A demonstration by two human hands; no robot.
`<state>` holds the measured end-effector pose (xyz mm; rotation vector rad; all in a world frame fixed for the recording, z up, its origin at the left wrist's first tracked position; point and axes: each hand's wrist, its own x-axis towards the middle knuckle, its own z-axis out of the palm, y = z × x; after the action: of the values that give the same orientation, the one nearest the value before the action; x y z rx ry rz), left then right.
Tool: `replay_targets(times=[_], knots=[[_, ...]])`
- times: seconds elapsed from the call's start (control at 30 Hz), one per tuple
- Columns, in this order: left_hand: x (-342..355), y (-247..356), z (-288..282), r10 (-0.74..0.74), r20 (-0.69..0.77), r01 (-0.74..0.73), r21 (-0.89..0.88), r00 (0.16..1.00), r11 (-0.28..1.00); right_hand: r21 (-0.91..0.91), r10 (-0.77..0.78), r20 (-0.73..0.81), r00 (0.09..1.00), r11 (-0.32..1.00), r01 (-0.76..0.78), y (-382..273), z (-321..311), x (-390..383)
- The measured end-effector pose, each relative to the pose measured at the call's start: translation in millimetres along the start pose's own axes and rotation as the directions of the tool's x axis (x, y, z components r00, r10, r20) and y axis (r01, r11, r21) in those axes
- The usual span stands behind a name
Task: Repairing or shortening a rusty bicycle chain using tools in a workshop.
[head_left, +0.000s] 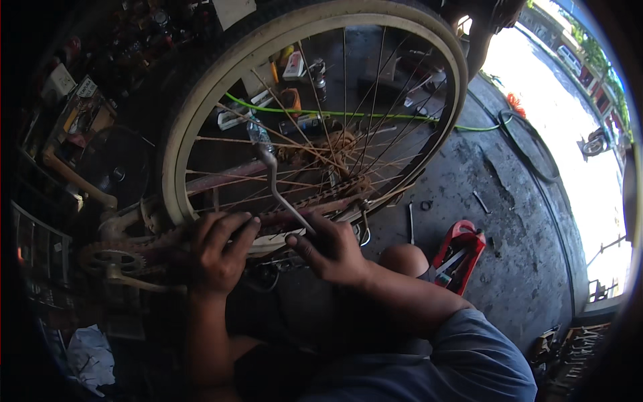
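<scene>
In my right hand is a bent steel wrench, its shaft slanting up in front of the spokes. My fingers wrap its lower end, while the thumb sticks out to the left. My left hand has its fingers curled at the lower left of the bicycle wheel, by the frame and chain; what they grip, if anything, is hidden. The wheel has a pale rim and rusty spokes. Behind the spokes runs a rusty chain. The toothed chainring and its crank lie left of my left hand.
A red open tray with tools stands right of my knee. Nearby on the floor lie a long wrench, a smaller wrench and a dark ring. A green hose passes behind the wheel. Cluttered shelves line the left.
</scene>
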<state>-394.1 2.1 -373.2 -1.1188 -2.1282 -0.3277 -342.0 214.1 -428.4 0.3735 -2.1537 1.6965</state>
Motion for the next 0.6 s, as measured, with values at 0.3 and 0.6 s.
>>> replay_targets(times=[0.3,0.6], knots=[[-6,5,-8,0.003,-0.029,-0.005,-0.058,1.000,0.998,-0.023,-0.051,0.039,0.998,0.998,0.052,6,6,-3],[-13,-1,0,0.035,-0.044,-0.037,-0.055,0.998,0.998,-0.068,-0.034,0.000,0.999,0.997,0.033,-3,25,16]])
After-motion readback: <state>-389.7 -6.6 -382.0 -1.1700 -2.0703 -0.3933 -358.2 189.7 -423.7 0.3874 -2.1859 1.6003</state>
